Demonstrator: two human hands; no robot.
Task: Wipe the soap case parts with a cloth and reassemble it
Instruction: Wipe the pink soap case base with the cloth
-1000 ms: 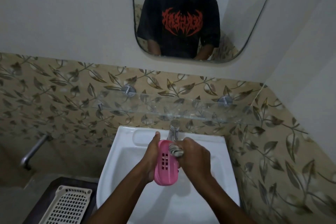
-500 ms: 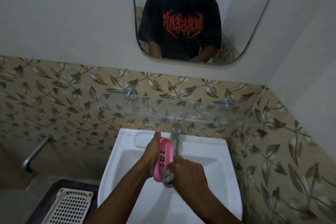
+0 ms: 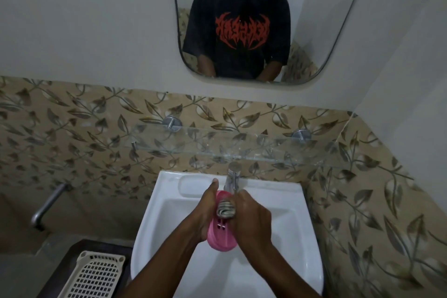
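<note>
Over the white sink (image 3: 285,210) I hold a pink slotted soap case part (image 3: 221,234) upright on its long edge. My left hand (image 3: 205,213) grips it from the left, thumb up at its far end. My right hand (image 3: 249,220) is closed on a bunched grey striped cloth (image 3: 226,209), which presses on the upper inner face of the pink part. Some slots show below the cloth. No other soap case part is visible.
A chrome tap (image 3: 232,176) stands just behind my hands. A glass shelf (image 3: 217,145) runs along the tiled wall above it. A cream perforated basket (image 3: 94,276) sits on a dark surface at lower left. A metal pipe (image 3: 47,203) juts from the left wall.
My right hand with the cloth slid down to the near end of the pink part, then back up to its far end. The left hand kept its hold.
</note>
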